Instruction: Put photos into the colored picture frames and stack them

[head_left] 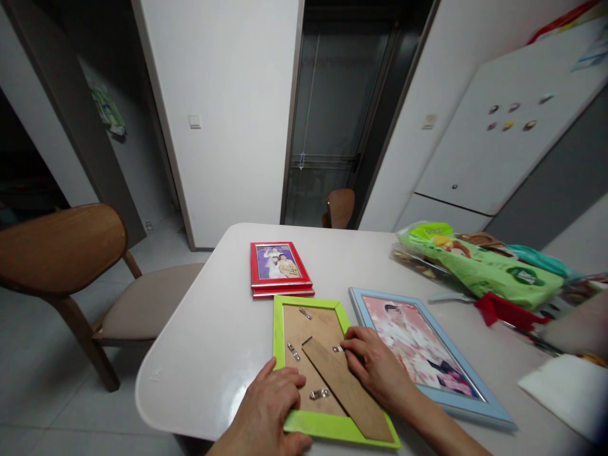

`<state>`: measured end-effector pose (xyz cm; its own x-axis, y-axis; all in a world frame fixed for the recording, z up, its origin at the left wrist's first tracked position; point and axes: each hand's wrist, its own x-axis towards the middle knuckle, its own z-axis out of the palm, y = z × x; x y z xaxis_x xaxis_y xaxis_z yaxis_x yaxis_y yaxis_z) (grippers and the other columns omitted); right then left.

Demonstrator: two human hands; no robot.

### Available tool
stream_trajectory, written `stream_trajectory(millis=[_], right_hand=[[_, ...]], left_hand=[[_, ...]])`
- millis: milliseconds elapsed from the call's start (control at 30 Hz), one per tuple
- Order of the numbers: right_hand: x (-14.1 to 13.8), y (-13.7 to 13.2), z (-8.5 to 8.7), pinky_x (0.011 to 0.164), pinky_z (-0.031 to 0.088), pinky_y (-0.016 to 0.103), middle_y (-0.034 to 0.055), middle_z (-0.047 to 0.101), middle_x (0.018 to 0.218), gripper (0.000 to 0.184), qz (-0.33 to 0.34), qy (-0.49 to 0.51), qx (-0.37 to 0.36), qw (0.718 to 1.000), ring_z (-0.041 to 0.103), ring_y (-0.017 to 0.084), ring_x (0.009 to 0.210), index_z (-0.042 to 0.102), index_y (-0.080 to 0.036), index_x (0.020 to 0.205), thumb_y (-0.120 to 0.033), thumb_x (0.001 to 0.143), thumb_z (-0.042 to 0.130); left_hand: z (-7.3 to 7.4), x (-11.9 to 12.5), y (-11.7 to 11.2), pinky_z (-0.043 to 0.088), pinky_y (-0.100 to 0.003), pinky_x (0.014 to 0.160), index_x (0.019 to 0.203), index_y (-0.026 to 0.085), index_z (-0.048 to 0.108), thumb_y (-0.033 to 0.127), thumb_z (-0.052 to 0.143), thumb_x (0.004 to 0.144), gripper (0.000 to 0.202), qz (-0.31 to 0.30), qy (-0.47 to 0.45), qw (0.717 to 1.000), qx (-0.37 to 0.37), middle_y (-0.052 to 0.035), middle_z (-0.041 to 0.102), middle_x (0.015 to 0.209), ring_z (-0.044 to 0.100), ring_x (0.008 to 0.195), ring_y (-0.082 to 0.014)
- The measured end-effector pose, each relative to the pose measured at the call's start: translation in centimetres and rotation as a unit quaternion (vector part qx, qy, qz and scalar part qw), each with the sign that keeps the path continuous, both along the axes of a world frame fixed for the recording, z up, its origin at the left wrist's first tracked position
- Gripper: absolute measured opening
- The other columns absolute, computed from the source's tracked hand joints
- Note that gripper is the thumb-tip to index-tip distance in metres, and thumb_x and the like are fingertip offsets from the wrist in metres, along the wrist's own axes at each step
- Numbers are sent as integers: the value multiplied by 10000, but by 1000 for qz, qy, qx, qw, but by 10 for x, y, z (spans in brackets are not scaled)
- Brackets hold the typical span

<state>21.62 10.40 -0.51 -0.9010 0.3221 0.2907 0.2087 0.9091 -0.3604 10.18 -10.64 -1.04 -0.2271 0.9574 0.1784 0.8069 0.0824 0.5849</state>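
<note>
A lime-green picture frame (278, 335) lies face down on the table, its brown backing board (297, 323) and stand leg (344, 389) facing up. My left hand (273, 405) grips the frame's lower left corner, fingers curled over the edge onto the board. At the right edge, the bent fingertips of my right hand (375, 367) press on a small metal clip (338, 349). Other metal clips sit at the top (305, 313), left (294, 351) and bottom (319, 394) of the board. Beside my right hand lies a light-blue picture frame (456, 354), photo side up.
Red picture frames (281, 284) are stacked behind the green one on the white table (204, 354). Green plastic packaging (498, 266), a red object (508, 311) and a white tissue (560, 386) crowd the right side. A wooden chair (61, 247) stands at left.
</note>
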Motion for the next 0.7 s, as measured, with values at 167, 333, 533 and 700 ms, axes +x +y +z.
stream_trajectory(millis=[167,333,533,700], right_hand=[[1,-4,3,760,415,354,90,549,885,264,1,-5,9,1000,496,198,854,632,-173,800,-200,784,370],[-3,-44,14,750,401,367,70,568,917,225,80,-6,10,997,490,195,854,625,-223,830,-230,781,405],[11,-71,19,784,396,359,59,579,931,233,169,-41,7,985,474,192,900,607,-224,873,-187,779,398],[31,-60,13,882,354,399,65,521,1127,308,202,-46,43,977,413,230,1061,518,-249,1078,-276,788,418]], left_hand=[[-3,0,-2,161,-365,1004,742,205,498,253,690,533,288,4,2,1000,25,-16,563,1076,470,1042,-169],[-3,1,-2,153,-349,1004,746,207,494,255,688,546,283,10,5,999,30,-6,565,1060,470,1028,-155],[-1,2,-3,150,-360,1004,761,209,507,266,670,570,258,4,7,1000,15,-12,559,1068,463,1036,-168],[-2,3,-3,141,-373,1007,777,209,500,268,664,579,264,5,0,1000,23,-18,551,1088,464,1037,-169]])
